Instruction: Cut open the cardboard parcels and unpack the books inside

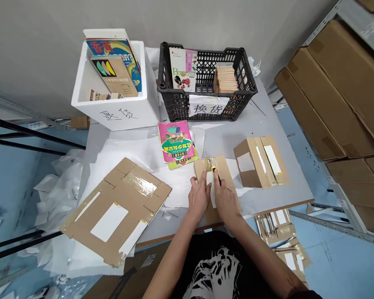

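So the person's left hand [199,197] is flat on a small cardboard mailer [222,168], fingers [195,182] pressed together and bearing down on the flap, not gripping anything. Right hand [226,196] is right beside it, holding a yellow-and-black box cutter [213,169] with the tip at the taped seam on top of the mailer. Fingers [218,185] look curled round the cutter in a pinch, though the hand blocks a lot of it so I can't swear to the exact grip.

The mailer sits on loose white paper [174,195] on a grey desk [286,195]. Just right of it there's a folded, taped cardboard box [247,174], and well left of it a big opened-out cardboard mailer [134,199] lying flat. Just beyond it is a pink picture book [176,141], and further back a black plastic crate [174,110] with books and a white paper label, next to a white foam box [118,112] with more books standing in it. Past the desk edge, down to the right of the mailer, is a pile of flat cardboard mailers [283,236]
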Demonstrator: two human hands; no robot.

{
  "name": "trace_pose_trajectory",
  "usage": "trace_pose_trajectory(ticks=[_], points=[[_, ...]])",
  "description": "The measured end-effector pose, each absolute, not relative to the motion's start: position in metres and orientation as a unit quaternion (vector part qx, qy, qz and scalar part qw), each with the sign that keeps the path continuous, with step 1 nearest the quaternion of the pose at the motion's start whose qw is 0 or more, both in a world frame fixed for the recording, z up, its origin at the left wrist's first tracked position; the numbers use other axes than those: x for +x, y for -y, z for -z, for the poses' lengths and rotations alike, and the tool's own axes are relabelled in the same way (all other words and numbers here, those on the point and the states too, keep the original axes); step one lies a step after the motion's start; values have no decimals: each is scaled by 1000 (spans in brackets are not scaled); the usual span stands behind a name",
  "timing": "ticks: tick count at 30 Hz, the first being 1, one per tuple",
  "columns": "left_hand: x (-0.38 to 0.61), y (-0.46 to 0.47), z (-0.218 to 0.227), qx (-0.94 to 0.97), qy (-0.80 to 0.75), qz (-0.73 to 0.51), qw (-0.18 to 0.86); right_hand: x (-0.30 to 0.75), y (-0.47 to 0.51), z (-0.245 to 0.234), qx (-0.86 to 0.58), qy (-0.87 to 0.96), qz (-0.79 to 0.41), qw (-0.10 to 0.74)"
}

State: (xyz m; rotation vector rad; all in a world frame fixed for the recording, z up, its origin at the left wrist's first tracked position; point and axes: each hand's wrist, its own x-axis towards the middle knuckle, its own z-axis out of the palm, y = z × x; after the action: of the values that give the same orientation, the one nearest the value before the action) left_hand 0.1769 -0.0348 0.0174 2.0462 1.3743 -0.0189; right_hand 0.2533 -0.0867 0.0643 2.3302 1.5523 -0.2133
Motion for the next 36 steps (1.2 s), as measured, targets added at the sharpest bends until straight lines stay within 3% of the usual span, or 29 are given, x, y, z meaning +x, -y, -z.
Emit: trace_pose_trajectory(ticks=[12, 24, 36], points=[[175, 36, -11, 799, -520, 1, 303, 243, 103, -51, 837, -518, 82, 156], [178, 38, -7, 804, -526, 9, 277, 228, 162, -96, 808, -525, 168, 206], [180, 41, -1, 804, -533, 20, 264, 215, 227, -96, 808, -536, 130, 207]])
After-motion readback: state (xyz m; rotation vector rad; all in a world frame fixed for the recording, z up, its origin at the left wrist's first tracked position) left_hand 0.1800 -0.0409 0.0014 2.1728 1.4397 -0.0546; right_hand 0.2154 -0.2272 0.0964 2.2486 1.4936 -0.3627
